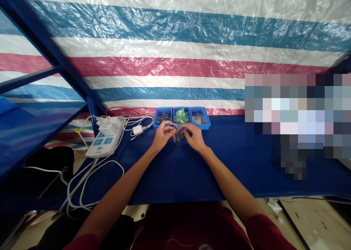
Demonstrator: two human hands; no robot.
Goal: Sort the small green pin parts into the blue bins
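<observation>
Both hands meet over the blue table in front of three small bins. My left hand (163,135) is closed, thumb and fingers pinching the left side of a small clear plastic bag (179,130). On the bag's other side, my right hand (194,135) is closed too, its thumb and index finger pinching the film. Several thin metallic pieces (177,141) show at the bag's lower end; whether they lie inside or under it I cannot tell. Behind, the left blue bin (155,121) contains dark screw-like parts (163,118), the middle one green packets (181,116), the right one clear bags (198,118).
A white power strip (105,142) with plugs and looped white cables (82,180) occupies the table's left end. Close by lies a white charger (137,129). A striped plastic sheet (175,67) hangs behind the table (170,176). The right side is partly pixelated.
</observation>
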